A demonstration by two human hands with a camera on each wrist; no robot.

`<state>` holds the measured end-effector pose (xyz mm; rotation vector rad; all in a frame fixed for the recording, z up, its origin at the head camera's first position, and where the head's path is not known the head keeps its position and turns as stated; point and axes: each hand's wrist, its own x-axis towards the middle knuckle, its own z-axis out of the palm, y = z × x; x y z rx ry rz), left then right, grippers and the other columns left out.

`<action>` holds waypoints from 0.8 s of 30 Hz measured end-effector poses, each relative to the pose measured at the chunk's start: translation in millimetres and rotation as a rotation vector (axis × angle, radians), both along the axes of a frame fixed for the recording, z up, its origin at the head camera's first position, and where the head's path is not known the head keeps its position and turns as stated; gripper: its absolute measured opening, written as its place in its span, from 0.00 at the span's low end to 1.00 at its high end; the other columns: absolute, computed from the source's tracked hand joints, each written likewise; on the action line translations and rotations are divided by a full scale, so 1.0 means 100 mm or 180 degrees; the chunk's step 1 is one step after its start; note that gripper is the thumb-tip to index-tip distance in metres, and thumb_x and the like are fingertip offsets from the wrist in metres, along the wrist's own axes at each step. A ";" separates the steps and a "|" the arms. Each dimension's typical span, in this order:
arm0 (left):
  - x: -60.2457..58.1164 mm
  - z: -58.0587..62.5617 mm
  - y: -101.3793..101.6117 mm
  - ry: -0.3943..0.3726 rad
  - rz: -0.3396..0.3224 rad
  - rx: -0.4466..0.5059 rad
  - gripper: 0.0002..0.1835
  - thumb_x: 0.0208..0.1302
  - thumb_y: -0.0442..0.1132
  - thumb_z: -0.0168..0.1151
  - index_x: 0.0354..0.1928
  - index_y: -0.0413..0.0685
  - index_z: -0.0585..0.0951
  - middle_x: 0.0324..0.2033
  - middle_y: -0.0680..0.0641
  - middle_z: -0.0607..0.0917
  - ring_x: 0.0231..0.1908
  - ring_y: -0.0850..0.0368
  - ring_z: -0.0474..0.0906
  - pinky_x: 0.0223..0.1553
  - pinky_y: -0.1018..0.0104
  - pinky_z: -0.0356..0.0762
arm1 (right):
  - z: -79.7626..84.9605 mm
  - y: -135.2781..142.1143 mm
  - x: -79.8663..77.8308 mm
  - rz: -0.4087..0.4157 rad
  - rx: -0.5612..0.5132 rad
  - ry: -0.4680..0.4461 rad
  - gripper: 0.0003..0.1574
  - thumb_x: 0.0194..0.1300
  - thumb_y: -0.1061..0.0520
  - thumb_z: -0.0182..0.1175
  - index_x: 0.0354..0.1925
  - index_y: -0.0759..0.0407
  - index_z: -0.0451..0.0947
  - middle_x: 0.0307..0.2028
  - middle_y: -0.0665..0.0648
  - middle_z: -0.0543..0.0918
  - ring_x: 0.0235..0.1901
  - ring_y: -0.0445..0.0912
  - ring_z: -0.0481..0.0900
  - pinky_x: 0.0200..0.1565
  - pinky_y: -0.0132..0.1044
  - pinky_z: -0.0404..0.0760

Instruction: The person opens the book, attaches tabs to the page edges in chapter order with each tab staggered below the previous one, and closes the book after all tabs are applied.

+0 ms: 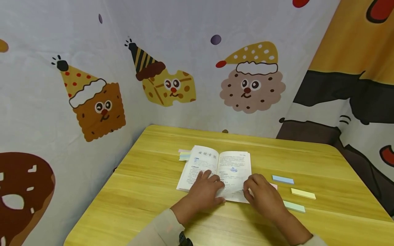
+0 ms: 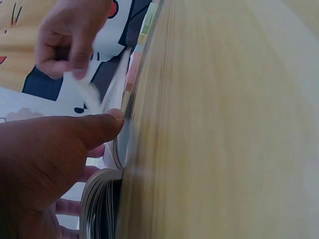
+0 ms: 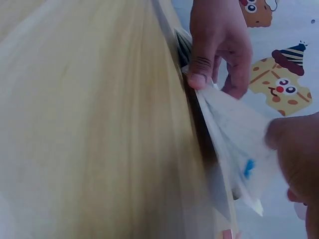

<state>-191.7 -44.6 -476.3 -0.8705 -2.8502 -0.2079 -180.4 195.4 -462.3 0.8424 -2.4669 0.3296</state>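
Note:
An open book [image 1: 233,160] with printed text lies on the table. My left hand [image 1: 204,192] rests across its lower middle with fingers spread over the pages and the thumb at the bottom edge. At the lower right corner, my right hand [image 1: 265,196] pinches a page between thumb and bent fingers. That page [image 3: 239,132] is lifted and slants up to the right hand in the right wrist view, with a blue mark on it. Colored sticky tabs [image 1: 184,156] stick out from the book's left side.
Right of the book lie a blue sticky note pad [image 1: 283,179], a yellow pad [image 1: 303,194] and a green pad [image 1: 294,206]. A pink pad [image 1: 274,186] is mostly hidden by the right hand. Behind the wooden table [image 1: 138,164] hangs a cartoon-printed curtain [image 1: 197,119].

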 end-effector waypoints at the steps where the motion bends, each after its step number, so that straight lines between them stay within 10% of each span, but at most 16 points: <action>1: 0.00 0.00 0.00 0.0020 -0.0001 0.0004 0.22 0.55 0.64 0.60 0.49 0.66 0.79 0.50 0.58 0.76 0.60 0.47 0.62 0.59 0.40 0.56 | 0.00 -0.01 0.00 -0.0015 -0.0058 0.0047 0.19 0.45 0.58 0.74 0.28 0.49 0.71 0.34 0.47 0.71 0.31 0.41 0.71 0.26 0.32 0.72; 11: -0.02 -0.05 -0.01 0.0130 0.0062 0.0039 0.20 0.66 0.58 0.50 0.55 0.60 0.76 0.52 0.56 0.76 0.58 0.48 0.64 0.58 0.43 0.59 | -0.15 0.02 0.01 0.0270 0.0087 -0.0506 0.17 0.49 0.52 0.72 0.38 0.53 0.80 0.45 0.50 0.80 0.50 0.46 0.75 0.51 0.42 0.72; 17: -0.03 -0.04 -0.02 0.0061 0.0520 0.0924 0.31 0.68 0.52 0.48 0.67 0.44 0.60 0.52 0.44 0.76 0.54 0.50 0.70 0.54 0.56 0.68 | -0.20 0.04 0.03 0.0183 0.0292 -0.0922 0.21 0.53 0.52 0.70 0.47 0.53 0.81 0.48 0.50 0.80 0.49 0.44 0.76 0.51 0.43 0.73; 21: -0.03 -0.01 -0.03 0.0447 0.0922 0.1355 0.38 0.63 0.42 0.57 0.71 0.44 0.52 0.56 0.38 0.69 0.55 0.45 0.68 0.42 0.57 0.76 | -0.20 0.05 0.02 0.0073 0.0355 -0.1056 0.20 0.53 0.55 0.69 0.47 0.51 0.81 0.44 0.47 0.81 0.47 0.42 0.77 0.49 0.42 0.74; 24: -0.06 0.00 -0.06 0.0896 0.1212 0.1048 0.45 0.55 0.36 0.63 0.73 0.52 0.51 0.61 0.34 0.62 0.62 0.38 0.58 0.50 0.52 0.72 | -0.19 0.06 0.01 0.0088 0.0417 -0.1047 0.19 0.54 0.55 0.69 0.46 0.52 0.82 0.44 0.47 0.82 0.46 0.43 0.77 0.48 0.42 0.75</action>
